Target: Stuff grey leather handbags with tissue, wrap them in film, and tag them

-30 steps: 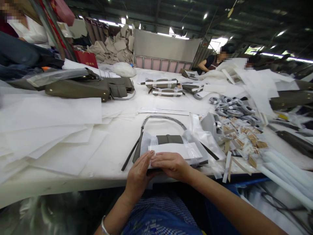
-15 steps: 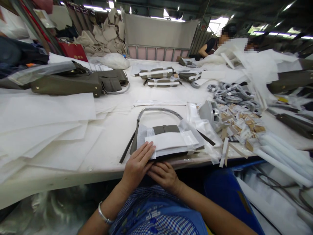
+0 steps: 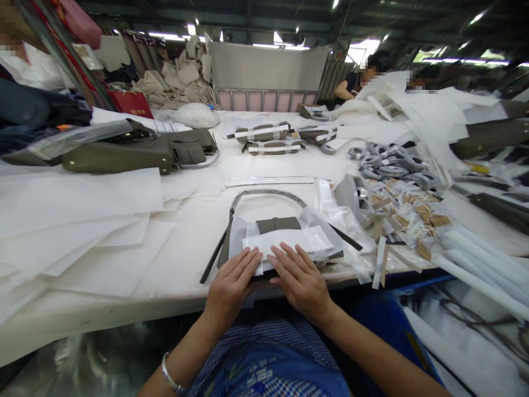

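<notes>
A small olive-grey bag [image 3: 278,224] lies at the near edge of the white table [image 3: 194,231], partly wrapped in white paper [image 3: 285,241] and clear plastic film, its curved handle [image 3: 264,193] arching behind it. My left hand [image 3: 233,284] lies flat on the wrap's left corner, fingers stretched out. My right hand [image 3: 300,281] rests flat beside it on the white paper, fingers spread. Neither hand grips anything.
Stacked white paper sheets [image 3: 78,220] cover the left of the table. A large olive bag [image 3: 119,154] lies far left, wrapped bags [image 3: 264,138] sit at the back. Small tags [image 3: 409,212], rolled straps [image 3: 392,165] and white tubes [image 3: 479,264] crowd the right. Other people work at the far end.
My right hand came up from below the table edge and now lies flat on the white paper beside my left hand, which stays on the wrap.
</notes>
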`<action>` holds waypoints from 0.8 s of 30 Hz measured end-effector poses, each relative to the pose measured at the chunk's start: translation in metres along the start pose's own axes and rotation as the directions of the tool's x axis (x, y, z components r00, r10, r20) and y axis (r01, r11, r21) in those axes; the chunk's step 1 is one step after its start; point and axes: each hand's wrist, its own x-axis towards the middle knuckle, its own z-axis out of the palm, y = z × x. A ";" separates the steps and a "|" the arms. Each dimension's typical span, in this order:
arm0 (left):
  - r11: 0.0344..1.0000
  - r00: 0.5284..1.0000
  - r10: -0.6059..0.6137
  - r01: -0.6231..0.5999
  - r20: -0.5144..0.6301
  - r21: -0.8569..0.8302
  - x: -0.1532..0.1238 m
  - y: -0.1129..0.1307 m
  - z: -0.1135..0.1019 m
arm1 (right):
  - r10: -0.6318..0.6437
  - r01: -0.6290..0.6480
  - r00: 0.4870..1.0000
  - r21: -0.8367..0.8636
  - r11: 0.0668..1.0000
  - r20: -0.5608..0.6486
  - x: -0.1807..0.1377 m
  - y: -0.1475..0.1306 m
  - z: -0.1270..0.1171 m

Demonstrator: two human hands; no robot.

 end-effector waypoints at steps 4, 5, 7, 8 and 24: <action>0.995 0.999 -0.008 0.004 0.047 0.095 0.005 0.008 -0.004 | 0.040 -0.039 0.999 0.031 0.999 -0.004 0.006 0.011 0.014; 0.993 0.999 0.000 -0.005 0.046 0.114 0.006 0.011 -0.005 | 0.039 -0.039 0.999 0.043 0.998 -0.011 0.006 0.011 0.017; 0.990 0.999 0.015 -0.020 0.038 0.139 0.009 0.015 -0.006 | 0.046 -0.044 0.999 0.061 0.997 -0.023 0.006 0.011 0.020; 0.989 0.999 0.019 -0.024 0.037 0.145 0.010 0.017 -0.006 | 0.048 -0.046 0.999 0.072 0.996 -0.025 0.006 0.012 0.020; 0.999 0.987 0.040 -0.041 0.156 0.004 0.011 0.004 -0.007 | -0.321 0.328 0.945 0.150 0.933 -0.069 -0.033 -0.027 0.064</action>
